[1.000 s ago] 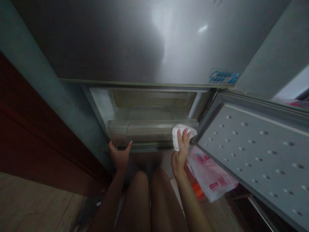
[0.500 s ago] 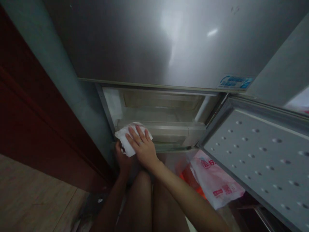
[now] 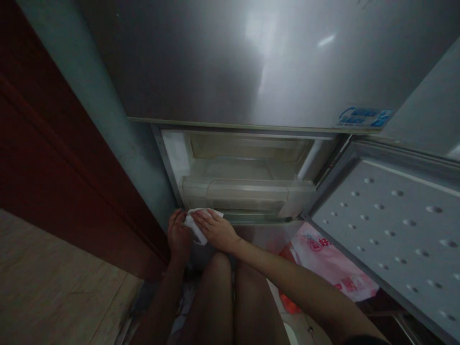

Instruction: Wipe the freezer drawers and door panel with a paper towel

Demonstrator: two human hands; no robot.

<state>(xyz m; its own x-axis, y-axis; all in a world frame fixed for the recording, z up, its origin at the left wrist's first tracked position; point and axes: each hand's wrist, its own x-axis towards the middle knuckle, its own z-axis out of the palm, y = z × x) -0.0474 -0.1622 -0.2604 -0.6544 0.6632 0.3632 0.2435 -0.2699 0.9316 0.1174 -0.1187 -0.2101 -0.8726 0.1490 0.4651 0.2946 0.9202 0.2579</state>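
Observation:
My right hand (image 3: 218,233) lies over a crumpled white cloth (image 3: 196,230), its fingers together and pressing it down. Whether the sheet is fabric or paper I cannot tell. Close beside it, at the lower left corner of the open refrigerator compartment (image 3: 172,158), is my left hand (image 3: 178,233) with its fingers curled. What the left fingers close on is hidden. Just above the hands is the clear front of a drawer (image 3: 247,191). Below the cloth a grey surface (image 3: 201,256) shows in part, between the hands and the knees.
An open door (image 3: 391,230) with a dimpled inner panel stands at the right. A pink and white plastic bag (image 3: 330,263) lies below it. The shut upper door (image 3: 215,62) hangs over the compartment. A dark red wooden panel (image 3: 72,167) stands close on the left.
Both hands and the white cloth have moved down, from in front of the drawer to below its front edge. The cloth is more bunched under my right hand. The view has shifted slightly.

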